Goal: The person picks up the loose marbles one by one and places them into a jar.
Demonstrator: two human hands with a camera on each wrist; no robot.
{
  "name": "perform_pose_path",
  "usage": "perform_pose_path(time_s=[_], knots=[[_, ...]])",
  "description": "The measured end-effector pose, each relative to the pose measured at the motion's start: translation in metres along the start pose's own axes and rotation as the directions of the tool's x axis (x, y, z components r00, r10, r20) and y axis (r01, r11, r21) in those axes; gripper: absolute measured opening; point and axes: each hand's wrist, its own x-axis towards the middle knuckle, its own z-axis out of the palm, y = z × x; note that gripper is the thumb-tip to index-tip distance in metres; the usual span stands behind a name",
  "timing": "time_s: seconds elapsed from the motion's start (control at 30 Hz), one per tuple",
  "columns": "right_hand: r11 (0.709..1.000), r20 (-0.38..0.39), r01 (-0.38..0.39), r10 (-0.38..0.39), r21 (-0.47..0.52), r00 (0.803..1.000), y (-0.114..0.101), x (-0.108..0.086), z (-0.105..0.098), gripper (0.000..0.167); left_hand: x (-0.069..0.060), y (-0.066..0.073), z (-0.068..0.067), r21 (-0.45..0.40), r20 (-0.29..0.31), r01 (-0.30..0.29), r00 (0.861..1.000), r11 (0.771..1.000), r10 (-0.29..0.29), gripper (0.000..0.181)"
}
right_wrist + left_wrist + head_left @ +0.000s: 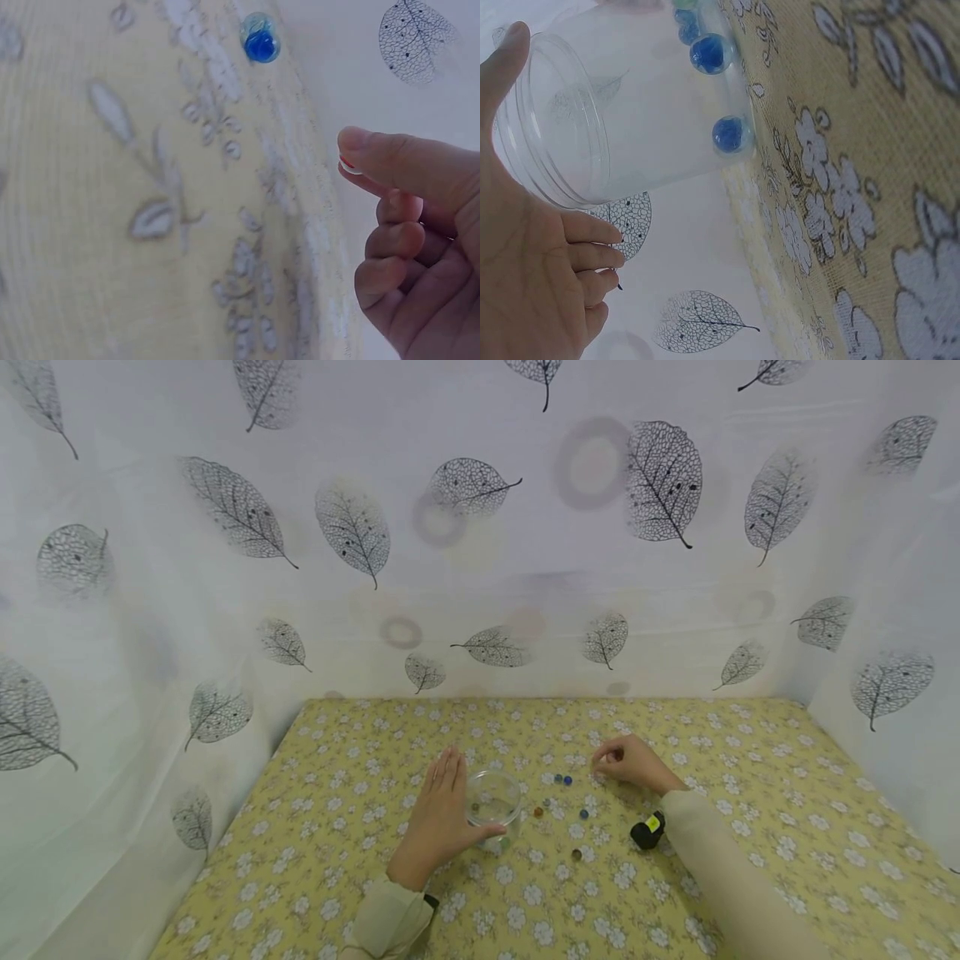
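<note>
My left hand (442,818) lies against the left side of a clear plastic jar (495,789), fingers straight, thumb across its front. In the left wrist view the hand (536,270) has its thumb by the rim of the jar (649,112); blue marbles (711,54) show at the jar's far end, inside or behind it, I cannot tell which. To the right, my right hand (633,762) is above the cloth. In the right wrist view its thumb and forefinger (427,225) pinch a small red-and-white marble (347,165), mostly hidden, the other fingers curled.
Between jar and right hand lie loose marbles: two side by side, one of them blue (567,781), another blue (584,814), an orange (538,812) and a brown (577,855). A black device (647,833) sits at the right sleeve. Leaf-patterned curtain (510,577) stands behind the flowered cloth (525,927).
</note>
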Motion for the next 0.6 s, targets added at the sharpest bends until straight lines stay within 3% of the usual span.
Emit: perform_pose_path(time_s=[0.13,0.6], knots=[[1.000,-0.017,-0.009,0.009,0.007,1.000,-0.008,-0.003,-0.003,0.016,0.000,0.000,0.000,0.012,-0.008,-0.005,1.000,1.000,0.005,0.118],[0.997,-0.045,0.078,-0.079,-0.023,0.996,-0.035,-0.008,-0.010,0.024,0.000,-0.001,0.001,0.036,-0.013,-0.013,1.000,0.999,0.013,0.118]])
